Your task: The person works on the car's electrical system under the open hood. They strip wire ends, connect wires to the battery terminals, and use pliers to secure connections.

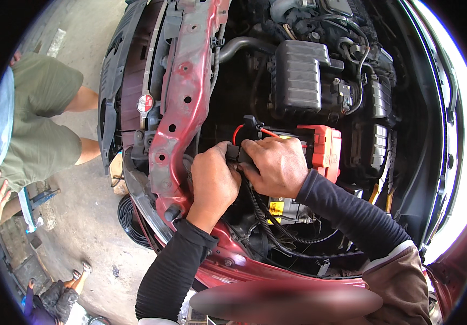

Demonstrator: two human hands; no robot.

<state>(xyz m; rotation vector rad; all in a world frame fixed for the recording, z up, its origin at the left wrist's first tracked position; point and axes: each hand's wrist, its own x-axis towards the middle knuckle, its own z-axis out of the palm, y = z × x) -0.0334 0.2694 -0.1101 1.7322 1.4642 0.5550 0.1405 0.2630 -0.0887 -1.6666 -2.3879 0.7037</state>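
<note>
Head view, left hand (214,179) and right hand (278,165) meeting, each grip pinching what seems a black connector (233,154), red wire (269,132) looping beyond, red cover (327,149) sitting nearby.

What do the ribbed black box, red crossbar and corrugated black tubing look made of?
Ribbed black box: likely satin plastic, moulded-in ribs.
Red crossbar: probably painted sheet metal, dull and scuffed, punched holes.
Corrugated black tubing: perhaps satin plastic, evenly ridged.

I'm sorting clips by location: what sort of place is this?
Probably a car repair garage: a red car with its black air filter housing exposed, and a black coil on the concrete floor.
</note>
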